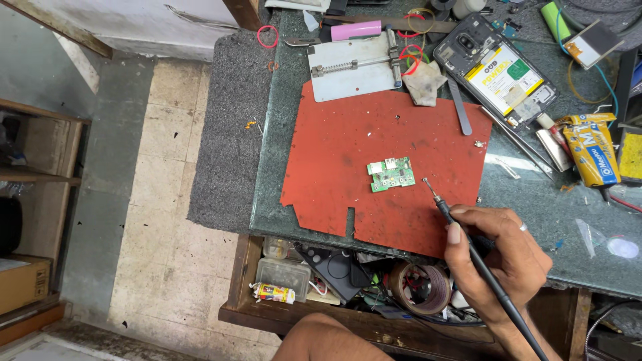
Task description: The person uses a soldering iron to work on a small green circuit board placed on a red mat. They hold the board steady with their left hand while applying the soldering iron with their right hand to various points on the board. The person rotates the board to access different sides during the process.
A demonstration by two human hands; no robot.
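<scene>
— What is your right hand point(498, 257) doing?

— I'm gripping a black iron point(488, 271), fingers clamped around it, its tip hovering just right of the green board point(390, 174).

— Where is the board lying?

— It's sitting flat on the red mat point(348, 140), near the middle, on the desk point(535, 200).

— And your left hand?

— It isn't showing. An opened phone point(498, 70) is lying beyond the mat's far right corner.

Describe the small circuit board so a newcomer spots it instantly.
Start at the red mat covering the middle of the dark green worktop. Near the mat's centre lies a small green circuit board, just left of the tip of the black soldering iron held in the right hand. It is the only green rectangular thing on the mat.
</scene>
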